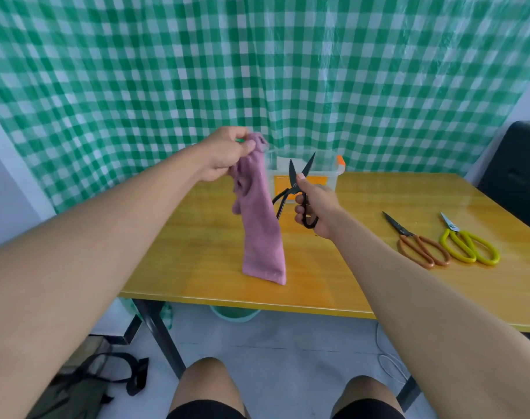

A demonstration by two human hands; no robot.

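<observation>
Now in the left hand [227, 155]: it pinches the top of the pink cloth [259, 225] between thumb and curled fingers, above the middle of the yellow table [378, 282], so that the cloth hangs long and straight for cutting.
Cloth lower end: it comes down near the front edge of the table; whether it touches the top, I cannot tell.
Right hand [315, 207]: it grips the black scissors [294, 184] through the handle loops, thumb near the pivot, just beside the cloth.
Blades: spread wide and pointing up, probably ready to take the cloth edge.
Cloth material: soft, a little fuzzy, like a towel, wrinkled at the top.
Scissors material: dark metal, thin pointed blades, large loops.
Table surface: smooth, glossy wood look.
Spare tools: orange-handled scissors [407, 232] and yellow-handled scissors [453, 228] lie closed on the right part of the table.
Clear plastic box [327, 164]: stands at the far edge of the table, with an orange latch.
</observation>
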